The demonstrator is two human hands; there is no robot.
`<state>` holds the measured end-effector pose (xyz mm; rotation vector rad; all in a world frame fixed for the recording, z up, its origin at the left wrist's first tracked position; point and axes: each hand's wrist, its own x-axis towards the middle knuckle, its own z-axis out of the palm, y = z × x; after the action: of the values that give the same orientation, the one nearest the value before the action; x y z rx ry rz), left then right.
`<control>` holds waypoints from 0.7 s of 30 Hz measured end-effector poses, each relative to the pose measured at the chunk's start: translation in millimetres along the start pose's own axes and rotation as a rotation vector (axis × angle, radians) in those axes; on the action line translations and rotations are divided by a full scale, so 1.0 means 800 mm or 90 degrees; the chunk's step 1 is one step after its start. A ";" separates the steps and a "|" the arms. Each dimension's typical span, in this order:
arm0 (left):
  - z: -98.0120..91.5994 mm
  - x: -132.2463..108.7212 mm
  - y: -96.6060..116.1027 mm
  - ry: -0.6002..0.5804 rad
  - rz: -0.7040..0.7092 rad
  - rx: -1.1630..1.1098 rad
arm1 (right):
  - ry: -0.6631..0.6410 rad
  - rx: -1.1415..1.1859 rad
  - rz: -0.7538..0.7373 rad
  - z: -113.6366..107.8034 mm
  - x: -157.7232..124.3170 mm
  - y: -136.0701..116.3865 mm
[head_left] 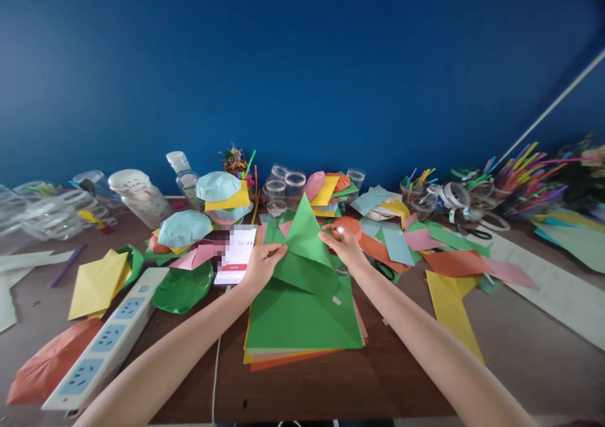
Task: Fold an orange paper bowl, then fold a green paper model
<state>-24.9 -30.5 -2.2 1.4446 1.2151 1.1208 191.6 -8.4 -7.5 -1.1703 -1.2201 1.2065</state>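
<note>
Between my hands is a folded sheet of green paper, its pointed tip upward, raised over a stack of coloured paper with a green sheet on top. My left hand pinches the folded paper's left edge. At its right edge, the thumb and fingers of my right hand are closed on the paper. A small white scrap lies on the green sheet. Just left of my left hand rests a lit phone, partly blurred out.
A white power strip lies on the left beside folded paper pieces. Cut paper strips and scissors lie to the right. Plastic cups, a bottle and bundles of coloured sticks stand along the blue wall.
</note>
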 end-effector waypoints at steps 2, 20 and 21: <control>0.000 0.000 0.000 -0.002 0.005 -0.005 | 0.003 -0.012 -0.003 0.000 -0.001 -0.001; -0.002 0.003 -0.007 0.083 -0.033 -0.072 | 0.005 -0.175 -0.079 -0.001 -0.006 -0.010; -0.003 0.004 -0.008 0.090 -0.037 -0.081 | 0.006 -0.171 -0.083 -0.001 -0.006 -0.010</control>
<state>-27.6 -26.4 -7.8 1.2438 1.2525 1.2542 192.9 -13.5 0.3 -1.2680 -1.4608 0.9596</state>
